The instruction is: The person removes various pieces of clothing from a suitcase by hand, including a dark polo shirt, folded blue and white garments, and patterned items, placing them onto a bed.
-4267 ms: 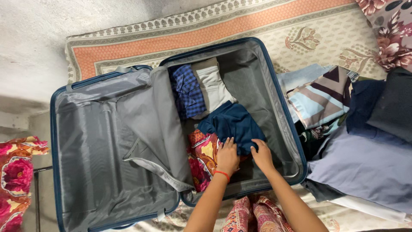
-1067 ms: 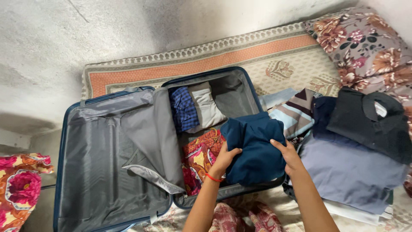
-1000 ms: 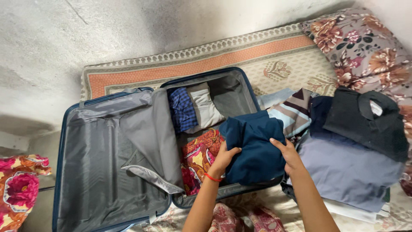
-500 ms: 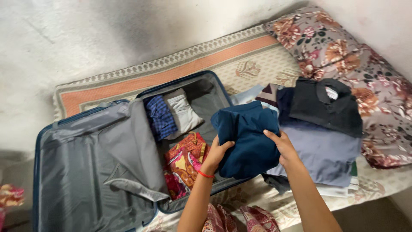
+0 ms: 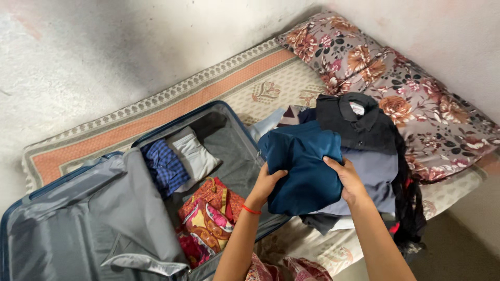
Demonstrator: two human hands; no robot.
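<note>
Navy folded garment (image 5: 304,171): held in the air between the open suitcase and the clothes pile, clear of both; your left hand (image 5: 266,183) clamps its near left edge, thumb on top; your right hand (image 5: 347,179) clamps the right edge likewise; keep both grips level so the fold does not sag open. Suitcase (image 5: 36,244): blue shell, grey lining, lid flat to the left; holds a checked blue item (image 5: 164,166), a pale folded item (image 5: 194,156) and a red patterned cloth (image 5: 208,221). Clothes pile (image 5: 375,171): dark collared shirt (image 5: 357,122) on top, lilac cloth beneath; support the garment from below if you lower it. Floral pillow (image 5: 416,99): behind the pile.
</note>
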